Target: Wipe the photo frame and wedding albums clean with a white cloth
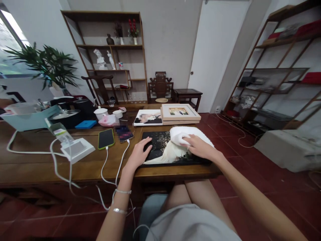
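Note:
A dark photo panel [155, 150] showing a long white gown lies flat at the front edge of the wooden table. My left hand [139, 152] rests on its left edge, fingers stretched out. My right hand [199, 145] grips a bunched part of a white towel [192, 131] and presses it on the upper right of the panel. The rest of the towel spreads over the panel's top right corner and hides that part of the picture.
Behind the panel lie a second photo panel [147, 117] and stacked light frames [181, 113]. To the left are two phones on white cables, one with a green rim [105, 139], a white box [79, 149], a blue box [86, 124] and a pot [65, 115].

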{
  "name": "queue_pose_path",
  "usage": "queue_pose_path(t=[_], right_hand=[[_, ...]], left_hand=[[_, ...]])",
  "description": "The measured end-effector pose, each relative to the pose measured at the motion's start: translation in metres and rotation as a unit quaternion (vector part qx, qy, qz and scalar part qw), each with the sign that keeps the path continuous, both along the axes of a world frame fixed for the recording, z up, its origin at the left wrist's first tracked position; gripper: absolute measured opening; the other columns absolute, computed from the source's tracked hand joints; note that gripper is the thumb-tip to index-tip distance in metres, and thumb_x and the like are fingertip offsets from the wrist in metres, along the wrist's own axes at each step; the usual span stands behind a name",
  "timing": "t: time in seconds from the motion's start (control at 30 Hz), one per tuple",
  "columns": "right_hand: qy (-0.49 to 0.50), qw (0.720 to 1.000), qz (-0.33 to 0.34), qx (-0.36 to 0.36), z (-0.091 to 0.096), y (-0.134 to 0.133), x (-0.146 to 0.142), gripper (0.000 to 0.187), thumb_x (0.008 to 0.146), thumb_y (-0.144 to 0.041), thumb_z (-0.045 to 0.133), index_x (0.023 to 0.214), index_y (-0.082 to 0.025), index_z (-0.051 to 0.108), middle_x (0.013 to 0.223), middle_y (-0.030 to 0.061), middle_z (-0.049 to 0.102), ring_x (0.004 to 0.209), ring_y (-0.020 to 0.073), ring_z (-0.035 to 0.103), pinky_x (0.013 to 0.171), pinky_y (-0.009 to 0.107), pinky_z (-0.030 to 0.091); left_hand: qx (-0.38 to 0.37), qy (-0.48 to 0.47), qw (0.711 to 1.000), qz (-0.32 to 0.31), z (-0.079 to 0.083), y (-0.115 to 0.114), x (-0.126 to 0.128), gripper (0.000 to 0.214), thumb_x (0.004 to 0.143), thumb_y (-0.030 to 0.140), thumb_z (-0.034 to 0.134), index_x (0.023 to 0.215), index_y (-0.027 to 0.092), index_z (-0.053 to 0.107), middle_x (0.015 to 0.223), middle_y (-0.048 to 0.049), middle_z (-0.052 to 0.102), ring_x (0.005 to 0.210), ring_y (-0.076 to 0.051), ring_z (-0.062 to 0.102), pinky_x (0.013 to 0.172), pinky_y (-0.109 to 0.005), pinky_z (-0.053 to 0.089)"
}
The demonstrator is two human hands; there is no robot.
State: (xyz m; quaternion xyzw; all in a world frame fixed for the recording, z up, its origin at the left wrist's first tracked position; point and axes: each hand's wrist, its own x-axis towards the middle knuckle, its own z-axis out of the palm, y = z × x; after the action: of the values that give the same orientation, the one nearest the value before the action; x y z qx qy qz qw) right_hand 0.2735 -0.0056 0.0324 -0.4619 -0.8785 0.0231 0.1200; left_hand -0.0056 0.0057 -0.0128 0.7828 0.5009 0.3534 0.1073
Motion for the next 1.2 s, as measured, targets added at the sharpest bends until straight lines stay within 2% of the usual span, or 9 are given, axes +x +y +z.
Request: queue_pose_path(t=[0.17,0.27,0.37,0.5,0.6,0.7,0.8,1.07,1.2], right_hand=[[0.004,0.998,0.018,-0.056,0.007,-0.077,0.011,0.029,0.088,-0.022,0.036,0.105,-0.022,0.059,0.128,0.0087,0.051,0.121,0.0273,0.040,0.097,0.043,0.031],[-0.001,0.997,0.011,-0.076,0.008,-0.095,0.018,0.028,0.087,-0.024,0.038,0.106,-0.023,0.059,0.133,0.0093,0.046,0.124,0.0286,0.037,0.096,0.044,0.034],[0.003,0.997,0.021,-0.075,0.005,-0.079,0.018,0.027,0.088,-0.023,0.037,0.101,-0.022,0.060,0.120,0.0099,0.054,0.115,0.0273,0.046,0.092,0.042,0.039],[0.013,0.999,0.027,-0.026,-0.004,-0.030,0.009,0.028,0.087,-0.022,0.037,0.104,-0.019,0.060,0.114,0.0118,0.057,0.114,0.0284,0.045,0.093,0.045,0.037],[0.009,0.999,0.036,0.003,-0.008,0.004,0.000,0.029,0.086,-0.020,0.040,0.105,-0.017,0.061,0.124,0.0130,0.053,0.125,0.0300,0.036,0.098,0.049,0.031],[-0.012,0.999,0.024,0.018,-0.012,0.020,-0.008,0.029,0.083,-0.016,0.041,0.104,-0.017,0.062,0.132,0.0135,0.049,0.133,0.0322,0.023,0.100,0.059,0.022],[-0.020,0.999,0.012,0.030,-0.016,0.009,-0.013,0.031,0.081,-0.012,0.042,0.104,-0.016,0.063,0.133,0.0154,0.048,0.132,0.0323,0.025,0.101,0.061,0.020],[-0.019,0.995,0.096,0.030,-0.018,-0.078,-0.017,0.036,0.066,-0.005,0.047,0.092,-0.022,0.066,0.144,0.0042,0.035,0.136,0.0299,0.017,0.105,0.060,0.013],[-0.021,0.993,0.117,0.021,-0.014,-0.065,-0.016,0.035,0.070,-0.007,0.047,0.096,-0.022,0.065,0.142,0.0064,0.038,0.135,0.0291,0.020,0.103,0.059,0.019]], left_hand=[[0.004,-0.002,1.000,0.001,-0.001,0.000,0.001,0.037,0.085,0.028,0.046,0.116,0.013,0.058,0.127,-0.0136,0.056,0.120,-0.022,0.051,0.103,-0.039,0.037],[0.011,-0.006,1.000,-0.011,-0.001,0.001,0.001,0.035,0.085,0.028,0.046,0.115,0.015,0.058,0.125,-0.0117,0.058,0.120,-0.022,0.051,0.103,-0.040,0.038],[0.014,-0.007,1.000,-0.022,-0.001,0.001,0.000,0.035,0.085,0.028,0.046,0.115,0.016,0.059,0.124,-0.0105,0.059,0.121,-0.022,0.050,0.103,-0.040,0.037],[0.013,-0.010,0.999,-0.030,-0.001,0.001,0.000,0.034,0.085,0.028,0.046,0.115,0.017,0.059,0.123,-0.0095,0.060,0.122,-0.021,0.049,0.104,-0.040,0.037],[0.012,-0.009,0.999,-0.030,-0.002,0.001,-0.001,0.033,0.085,0.029,0.046,0.113,0.018,0.060,0.123,-0.0086,0.060,0.121,-0.021,0.049,0.104,-0.041,0.037],[0.011,-0.004,1.000,-0.026,-0.001,0.002,0.000,0.033,0.085,0.028,0.047,0.112,0.016,0.061,0.123,-0.0099,0.060,0.121,-0.022,0.049,0.104,-0.041,0.037],[0.008,-0.001,1.000,-0.018,0.000,0.001,0.001,0.034,0.085,0.028,0.047,0.112,0.014,0.061,0.124,-0.0120,0.059,0.120,-0.022,0.050,0.104,-0.041,0.036],[0.014,0.005,1.000,-0.017,0.000,0.000,0.001,0.033,0.085,0.029,0.045,0.111,0.016,0.062,0.123,-0.0096,0.060,0.120,-0.022,0.050,0.104,-0.041,0.037],[0.012,0.012,1.000,-0.019,-0.001,0.002,0.000,0.033,0.086,0.030,0.045,0.110,0.016,0.063,0.125,-0.0099,0.058,0.120,-0.022,0.050,0.104,-0.040,0.037]])
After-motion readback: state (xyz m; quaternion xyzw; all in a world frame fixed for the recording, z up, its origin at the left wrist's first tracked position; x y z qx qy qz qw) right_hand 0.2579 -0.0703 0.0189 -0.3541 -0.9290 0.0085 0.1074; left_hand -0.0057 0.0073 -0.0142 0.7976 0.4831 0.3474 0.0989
